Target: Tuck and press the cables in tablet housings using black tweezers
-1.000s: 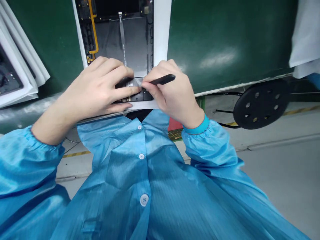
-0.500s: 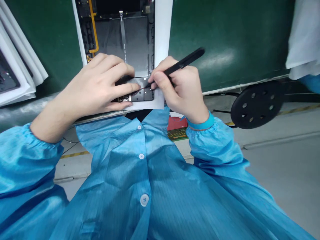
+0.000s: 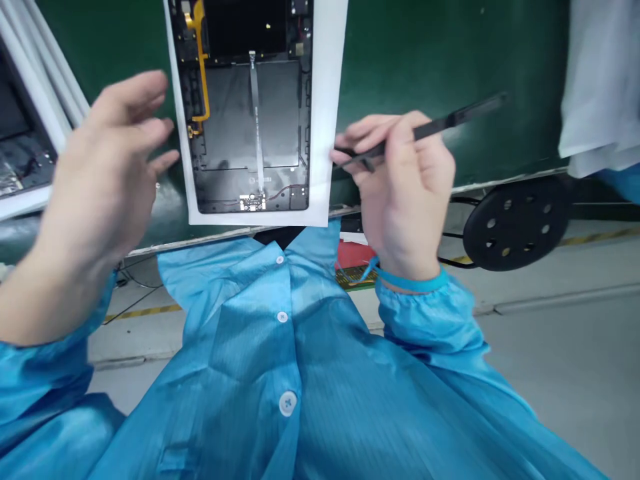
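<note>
An opened tablet (image 3: 280, 113) lies on a white sheet (image 3: 323, 133), its inside facing up. A pale flat cable (image 3: 257, 127) runs down its middle to a small circuit board (image 3: 253, 202) at the near edge. Along its left side runs an orange flex cable (image 3: 204, 87), and a thin dark wire (image 3: 280, 192) leads right from the board. My left hand (image 3: 107, 153) is raised left of the tablet, fingers apart and holding nothing. To the right of the sheet, my right hand (image 3: 400, 180) grips black tweezers (image 3: 440, 125), their tips pointing left, clear of the tablet.
On the left, another opened device (image 3: 20, 147) rests on stacked white sheets (image 3: 47, 73). White material (image 3: 595, 87) hangs at the right of the green table mat (image 3: 425, 53). A round black stool seat with holes (image 3: 517, 223) stands beyond the table's near edge.
Both hands have left the tablet's near end: my left hand moved left and opened, my right moved right with the tweezers. The board and wire are now uncovered.
</note>
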`<move>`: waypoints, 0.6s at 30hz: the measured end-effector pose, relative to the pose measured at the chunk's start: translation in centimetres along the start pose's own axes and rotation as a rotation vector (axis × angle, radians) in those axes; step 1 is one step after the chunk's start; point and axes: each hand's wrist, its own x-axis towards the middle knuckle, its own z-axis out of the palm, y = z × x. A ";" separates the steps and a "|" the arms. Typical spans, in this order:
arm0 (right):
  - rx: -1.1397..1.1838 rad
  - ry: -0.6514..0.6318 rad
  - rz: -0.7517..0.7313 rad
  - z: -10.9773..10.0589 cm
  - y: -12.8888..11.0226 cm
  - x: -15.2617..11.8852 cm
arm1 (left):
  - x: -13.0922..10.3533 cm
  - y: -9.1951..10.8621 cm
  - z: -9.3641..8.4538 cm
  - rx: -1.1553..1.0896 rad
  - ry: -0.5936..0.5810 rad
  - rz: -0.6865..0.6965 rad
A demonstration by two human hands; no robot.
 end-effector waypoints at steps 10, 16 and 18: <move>0.338 -0.093 0.384 -1.9 -0.3 0.5 | 3.4 1.4 -0.3 -0.199 0.037 -0.467; 0.396 -0.119 0.449 -2.1 0.2 1.5 | 5.6 2.1 0.9 -0.110 0.086 -0.442; 0.400 -0.152 0.447 -2.2 0.4 1.9 | 5.8 2.3 1.1 -0.100 0.093 -0.419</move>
